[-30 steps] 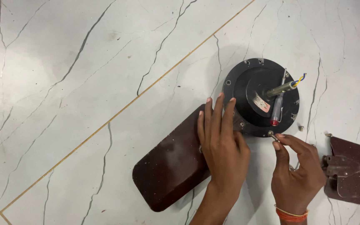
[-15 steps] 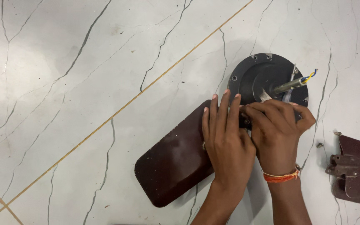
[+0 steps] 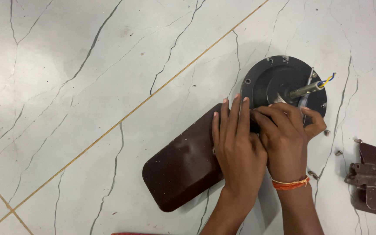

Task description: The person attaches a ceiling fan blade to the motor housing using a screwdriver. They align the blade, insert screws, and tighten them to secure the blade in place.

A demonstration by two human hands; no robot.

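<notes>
Looking down through the head camera, I am seeing my left hand (image 3: 236, 148) lying flat, fingers straight and together, pressing on the inner end of the dark maroon, rounded-end fan blade (image 3: 183, 167) that is resting on the white marble-patterned tiled floor (image 3: 66, 87). Just beside it, my right hand (image 3: 286, 135), wearing an orange thread band (image 3: 290, 183) at the wrist, is curling its fingers over the joint where the blade is meeting the round black metal fan motor housing (image 3: 275, 80); whether those fingertips are pinching a screw or only bearing on the bracket I cannot tell, since the knuckles are hiding it. Farther out, the motor's metal shaft with blue and yellow wires (image 3: 314, 87) is pointing up and to the right. Small loose screws (image 3: 338, 152) are lying on the tiles near the housing, and a second maroon blade with its grey metal bracket (image 3: 370, 178) is sitting well apart at the right edge. In my judgement, the blade could be slipping off alignment if the flat palm eases, and the loose screws could be rolling away if a wrist brushes them.
</notes>
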